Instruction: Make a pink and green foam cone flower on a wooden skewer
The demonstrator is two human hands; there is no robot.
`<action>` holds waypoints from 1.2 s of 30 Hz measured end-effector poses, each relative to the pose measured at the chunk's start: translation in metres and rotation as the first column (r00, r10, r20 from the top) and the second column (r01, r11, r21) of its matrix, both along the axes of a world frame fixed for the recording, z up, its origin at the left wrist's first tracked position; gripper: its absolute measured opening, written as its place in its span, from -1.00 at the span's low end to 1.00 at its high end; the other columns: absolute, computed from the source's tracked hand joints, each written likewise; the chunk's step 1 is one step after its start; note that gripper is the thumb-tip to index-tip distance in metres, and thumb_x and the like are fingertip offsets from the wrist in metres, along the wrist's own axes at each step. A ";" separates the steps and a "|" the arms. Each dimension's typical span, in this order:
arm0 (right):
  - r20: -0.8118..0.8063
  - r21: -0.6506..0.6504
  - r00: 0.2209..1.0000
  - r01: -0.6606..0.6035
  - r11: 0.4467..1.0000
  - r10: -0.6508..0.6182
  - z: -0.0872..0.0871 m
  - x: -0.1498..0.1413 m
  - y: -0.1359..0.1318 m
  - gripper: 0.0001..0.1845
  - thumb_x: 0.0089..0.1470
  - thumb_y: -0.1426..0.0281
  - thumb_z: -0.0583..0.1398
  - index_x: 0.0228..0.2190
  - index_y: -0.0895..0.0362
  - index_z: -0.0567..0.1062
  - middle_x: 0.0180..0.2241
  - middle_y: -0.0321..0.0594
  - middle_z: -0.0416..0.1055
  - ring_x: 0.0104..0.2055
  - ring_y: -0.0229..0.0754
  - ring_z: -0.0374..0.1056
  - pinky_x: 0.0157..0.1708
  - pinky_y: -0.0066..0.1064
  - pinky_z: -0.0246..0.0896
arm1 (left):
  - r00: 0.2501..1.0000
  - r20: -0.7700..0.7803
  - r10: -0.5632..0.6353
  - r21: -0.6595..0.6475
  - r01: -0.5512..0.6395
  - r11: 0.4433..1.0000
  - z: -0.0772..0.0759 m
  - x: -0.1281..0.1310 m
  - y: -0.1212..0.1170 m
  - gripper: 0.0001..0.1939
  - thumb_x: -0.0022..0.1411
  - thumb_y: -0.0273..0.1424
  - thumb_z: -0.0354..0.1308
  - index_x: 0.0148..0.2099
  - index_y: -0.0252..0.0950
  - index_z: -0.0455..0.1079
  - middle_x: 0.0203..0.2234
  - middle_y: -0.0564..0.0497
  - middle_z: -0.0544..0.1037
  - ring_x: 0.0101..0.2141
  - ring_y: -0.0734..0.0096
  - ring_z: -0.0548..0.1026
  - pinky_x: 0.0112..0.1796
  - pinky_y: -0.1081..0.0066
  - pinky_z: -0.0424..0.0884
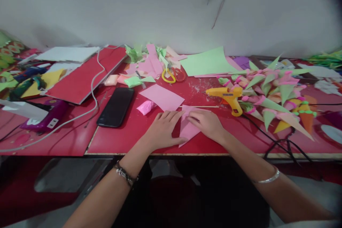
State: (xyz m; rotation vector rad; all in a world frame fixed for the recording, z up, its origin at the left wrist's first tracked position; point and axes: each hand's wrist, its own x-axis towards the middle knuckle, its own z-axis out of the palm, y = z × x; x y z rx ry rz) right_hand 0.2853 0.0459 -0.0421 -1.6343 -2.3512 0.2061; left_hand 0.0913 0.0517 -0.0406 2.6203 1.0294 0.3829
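Note:
A folded piece of pink paper [188,130] lies on the red table in front of me, narrowing to a point toward the near edge. My left hand [163,129] rests at its left side, fingers stretched out and thumb spread across the lower part. On the upper right of the paper, my right hand [210,125] has its fingers curled and pressed together on it. A flat pink sheet [163,97] is just beyond my left hand, beside a small pink packet [145,107]. A thin stick [207,107] lies behind the folded paper, partly hidden.
To the right are a yellow glue gun [227,96], its black cord and a pile of paper cones [269,89]. A black phone [116,107] lies left. Yellow- and red-handled scissors [169,76], paper scraps and a green sheet [205,63] sit near the wall. A white cable [93,89] crosses the left.

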 end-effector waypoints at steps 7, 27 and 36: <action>0.024 0.011 0.999 0.030 0.999 -0.031 0.000 -0.002 -0.001 -0.73 0.11 0.26 0.01 -0.34 0.04 0.48 -0.32 -0.28 0.49 -0.27 -0.16 0.36 -0.48 -0.44 0.02 | 1.000 -0.002 -0.007 0.024 0.007 1.000 -0.001 -0.001 0.000 -0.23 0.00 0.02 0.02 0.17 -0.25 -0.05 0.08 -0.12 0.19 0.03 0.13 0.16 -0.02 0.17 0.10; 0.074 0.024 0.992 0.105 0.994 -0.106 0.003 -0.009 -0.001 -0.72 0.11 0.24 0.01 -0.47 0.09 0.43 -0.47 -0.28 0.42 -0.42 -0.24 0.31 -0.57 -0.49 -0.13 | 0.974 -0.168 -0.153 -0.029 0.150 0.988 0.007 -0.013 -0.002 -0.33 0.11 0.02 -0.13 0.21 -0.15 -0.01 0.17 0.04 0.11 0.13 0.22 0.05 0.10 0.18 -0.11; 0.081 0.241 0.984 -0.173 0.955 0.158 0.011 0.001 -0.034 -0.76 0.11 0.38 0.01 -0.31 0.09 0.47 -0.29 -0.15 0.37 -0.22 -0.16 0.25 -0.22 -0.36 0.12 | 0.951 -0.230 -0.205 -0.193 0.162 0.968 0.012 -0.015 0.006 -0.19 0.01 0.06 -0.03 0.24 -0.09 -0.16 0.22 0.08 -0.06 0.18 0.15 -0.09 0.10 0.08 -0.14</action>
